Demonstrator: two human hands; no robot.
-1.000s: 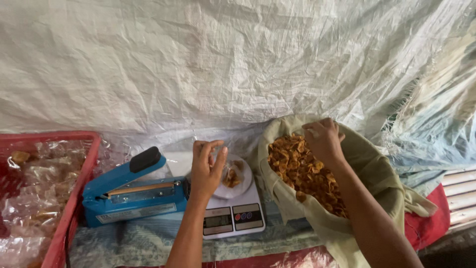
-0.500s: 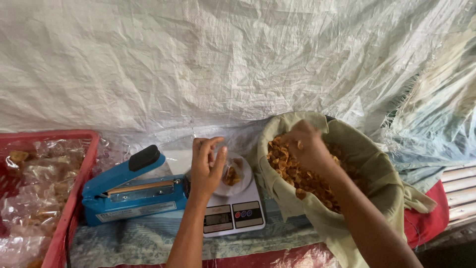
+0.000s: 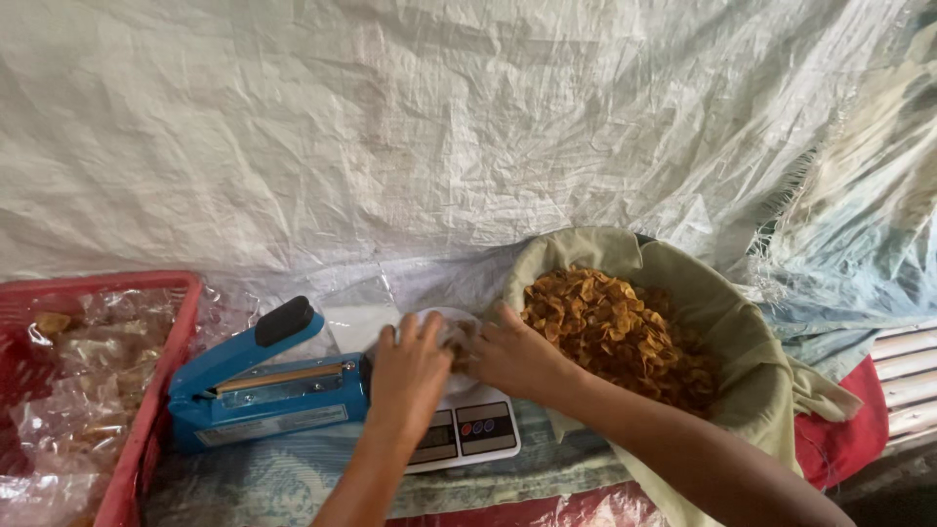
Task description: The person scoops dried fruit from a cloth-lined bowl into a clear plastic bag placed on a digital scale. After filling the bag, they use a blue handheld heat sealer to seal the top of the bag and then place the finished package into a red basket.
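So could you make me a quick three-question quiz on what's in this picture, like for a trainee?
1. True or false: both hands are over the white scale.
2. The blue heat sealer lies on which side of the scale: A) its left, B) its right?
3. What fills the cloth-lined basket?

Key:
1. True: left hand and right hand meet at the small clear bag on it.
2. A.
3. Golden-brown chips.

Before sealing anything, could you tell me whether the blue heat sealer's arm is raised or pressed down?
Raised: blue heat sealer, black-tipped arm angled up, gap above base.
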